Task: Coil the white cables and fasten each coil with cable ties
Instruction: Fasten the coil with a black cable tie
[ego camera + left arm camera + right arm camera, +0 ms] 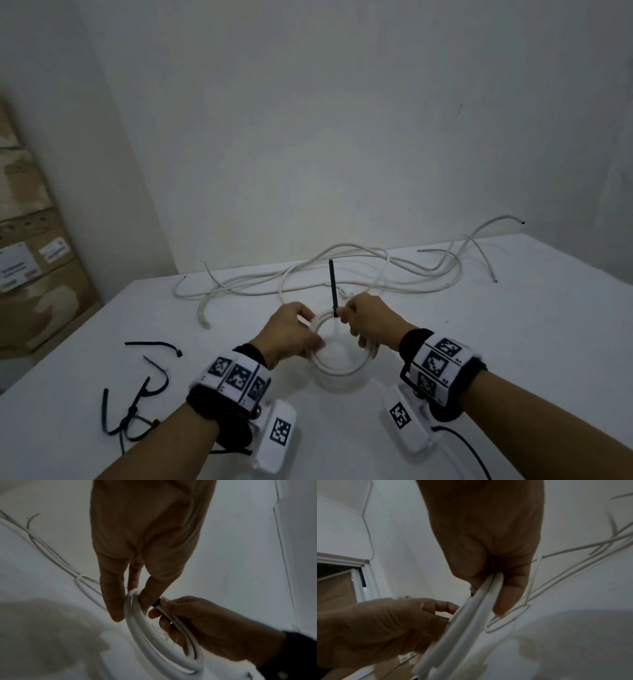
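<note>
A small coil of white cable [339,368] is held just above the white table [479,342] between both hands. My left hand [303,330] pinches the coil's left side, finger and thumb straddling the strands [135,616]. My right hand [356,329] curls its fingers round the coil's right side [192,650] and also grips a black cable tie [332,287], which sticks straight up from the fist. The tie's dark end [157,603] lies against the coil at the right fingertips. In the right wrist view the coil [462,628] runs out from under the right fingers [510,596].
Several loose white cables [359,274] sprawl across the back of the table. A few black cable ties [144,390] lie at the front left. Stacked cardboard boxes [27,267] stand beyond the table's left edge, and a wall rises behind it.
</note>
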### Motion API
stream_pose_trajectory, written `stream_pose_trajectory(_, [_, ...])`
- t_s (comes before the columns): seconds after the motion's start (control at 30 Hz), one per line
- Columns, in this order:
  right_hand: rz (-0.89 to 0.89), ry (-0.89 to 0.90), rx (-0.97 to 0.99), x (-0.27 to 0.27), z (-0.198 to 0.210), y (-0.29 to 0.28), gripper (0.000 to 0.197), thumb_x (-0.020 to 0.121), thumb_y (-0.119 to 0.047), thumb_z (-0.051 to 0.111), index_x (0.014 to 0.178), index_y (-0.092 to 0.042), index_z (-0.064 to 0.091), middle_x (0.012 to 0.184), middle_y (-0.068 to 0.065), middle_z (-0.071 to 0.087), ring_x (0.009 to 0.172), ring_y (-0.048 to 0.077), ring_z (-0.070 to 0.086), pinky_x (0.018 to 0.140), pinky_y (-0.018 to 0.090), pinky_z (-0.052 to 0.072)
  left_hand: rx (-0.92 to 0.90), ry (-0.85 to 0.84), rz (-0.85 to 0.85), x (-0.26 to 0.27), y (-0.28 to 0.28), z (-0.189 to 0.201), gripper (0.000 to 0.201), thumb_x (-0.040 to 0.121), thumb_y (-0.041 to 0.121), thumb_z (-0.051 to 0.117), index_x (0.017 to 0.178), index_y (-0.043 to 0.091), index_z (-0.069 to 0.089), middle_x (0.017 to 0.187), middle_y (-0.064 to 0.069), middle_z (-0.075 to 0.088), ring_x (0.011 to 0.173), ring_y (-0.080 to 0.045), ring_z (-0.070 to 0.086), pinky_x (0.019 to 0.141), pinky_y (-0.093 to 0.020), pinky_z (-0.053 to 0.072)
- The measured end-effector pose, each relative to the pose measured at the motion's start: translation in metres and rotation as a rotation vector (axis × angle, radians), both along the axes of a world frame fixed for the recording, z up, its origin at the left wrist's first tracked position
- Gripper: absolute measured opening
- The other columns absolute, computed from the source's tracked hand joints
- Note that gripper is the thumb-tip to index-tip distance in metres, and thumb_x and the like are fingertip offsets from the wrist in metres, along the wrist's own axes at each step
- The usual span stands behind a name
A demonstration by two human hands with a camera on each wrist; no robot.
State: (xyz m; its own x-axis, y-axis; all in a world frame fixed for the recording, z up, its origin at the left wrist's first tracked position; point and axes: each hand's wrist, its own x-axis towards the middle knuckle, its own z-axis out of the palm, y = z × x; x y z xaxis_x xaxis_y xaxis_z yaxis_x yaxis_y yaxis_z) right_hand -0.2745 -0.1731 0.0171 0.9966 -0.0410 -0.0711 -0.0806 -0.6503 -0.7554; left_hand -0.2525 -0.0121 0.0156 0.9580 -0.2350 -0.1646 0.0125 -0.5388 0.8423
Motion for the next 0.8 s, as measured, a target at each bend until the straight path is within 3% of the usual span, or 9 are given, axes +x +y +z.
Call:
stream_pose_trajectory(0.1, [0.048, 0.127, -0.051, 0.005, -0.014, -0.003, 0.034, 0.095, -0.03, 0.052, 0.082, 0.001, 0.057, 0.075, 0.011, 0.057, 0.06, 0.027, 0.064, 0.048, 0.031, 0.054, 0.189, -0.03, 0.008, 0.004, -0.002, -0.02, 0.035, 0.071, -0.002, 0.075, 0.099, 0.009, 0.057, 0.1, -0.02, 0.065, 0.067, -0.022, 0.065, 0.049, -0.026, 0.054])
stream_pose_trajectory(0.2, [0.09, 0.139, -0.158, 0.01, -0.021, -0.005, 0.037, 0.09, -0.027, 0.061, 0.062, -0.01, 0.045, 0.067, 0.006, 0.051, 0.063, 0.025, 0.062, 0.057, 0.032, 0.056, 0.289, -0.092, 0.04, 0.009, -0.003, -0.031, 0.034, 0.071, 0.001, 0.074, 0.1, 0.01, 0.061, 0.107, -0.015, 0.062, 0.075, -0.021, 0.062, 0.047, -0.02, 0.047])
stream_pose_trajectory(0.27, [0.1, 0.138, -0.197, 0.011, -0.021, -0.005, 0.031, 0.088, -0.025, 0.063, 0.068, -0.002, 0.055, 0.073, 0.012, 0.058, 0.064, 0.024, 0.06, 0.07, 0.039, 0.057, 0.328, -0.126, 0.047, 0.011, -0.003, -0.033, 0.032, 0.071, 0.005, 0.076, 0.1, 0.008, 0.064, 0.099, -0.008, 0.061, 0.08, -0.019, 0.059, 0.056, -0.021, 0.047])
stream_pose_trajectory(0.33, [0.117, 0.131, -0.231, 0.013, -0.022, -0.004, 0.032, 0.087, -0.025, 0.065, 0.086, 0.008, 0.065, 0.083, 0.018, 0.063, 0.073, 0.026, 0.064, 0.075, 0.04, 0.059, 0.39, -0.148, 0.043, 0.013, -0.004, -0.034, 0.027, 0.073, 0.011, 0.077, 0.097, 0.005, 0.067, 0.089, -0.005, 0.058, 0.081, -0.017, 0.057, 0.062, -0.021, 0.046])
stream_pose_trajectory(0.43, [0.132, 0.114, -0.331, 0.012, -0.02, 0.002, 0.034, 0.086, -0.026, 0.067, 0.104, 0.002, 0.066, 0.09, 0.011, 0.058, 0.075, 0.021, 0.057, 0.064, 0.031, 0.055, 0.474, -0.116, 0.013, 0.015, -0.004, -0.034, 0.028, 0.07, 0.016, 0.08, 0.091, 0.003, 0.067, 0.086, -0.007, 0.061, 0.08, -0.023, 0.062, 0.052, -0.021, 0.045])
stream_pose_trajectory(0.53, [0.155, 0.125, -0.415, 0.013, -0.019, 0.003, 0.044, 0.084, -0.031, 0.069, 0.114, -0.001, 0.059, 0.106, 0.014, 0.06, 0.08, 0.021, 0.053, 0.058, 0.025, 0.048, 0.508, -0.085, -0.02, 0.017, -0.003, -0.034, 0.034, 0.069, 0.023, 0.081, 0.093, 0.004, 0.065, 0.087, -0.01, 0.063, 0.08, -0.025, 0.065, 0.049, -0.02, 0.043])
stream_pose_trajectory(0.6, [0.158, 0.141, -0.389, 0.016, -0.015, -0.003, 0.046, 0.083, -0.032, 0.069, 0.114, 0.001, 0.06, 0.109, 0.017, 0.064, 0.079, 0.025, 0.06, 0.059, 0.028, 0.053, 0.485, -0.078, -0.025, 0.019, 0.0, -0.03, 0.032, 0.072, 0.029, 0.079, 0.089, 0.006, 0.063, 0.076, -0.005, 0.059, 0.063, -0.017, 0.056, 0.044, -0.018, 0.038])
stream_pose_trajectory(0.67, [0.152, 0.136, -0.319, 0.02, -0.006, -0.014, 0.039, 0.085, -0.031, 0.068, 0.108, 0.0, 0.063, 0.1, 0.017, 0.068, 0.08, 0.026, 0.068, 0.057, 0.03, 0.056, 0.446, -0.103, -0.025, 0.021, 0.001, -0.02, 0.031, 0.076, 0.032, 0.077, 0.085, 0.004, 0.065, 0.066, -0.002, 0.056, 0.055, -0.011, 0.05, 0.043, -0.018, 0.037])
stream_pose_trajectory(0.8, [0.083, 0.061, -0.286, 0.033, 0.022, -0.038, 0.026, 0.087, -0.029, 0.065, 0.096, -0.005, 0.064, 0.09, 0.015, 0.069, 0.077, 0.024, 0.069, 0.054, 0.03, 0.057, 0.263, -0.219, -0.019, 0.034, 0.002, 0.013, 0.031, 0.078, 0.035, 0.076, 0.088, 0.006, 0.072, 0.079, -0.003, 0.067, 0.07, -0.012, 0.059, 0.06, -0.022, 0.046])
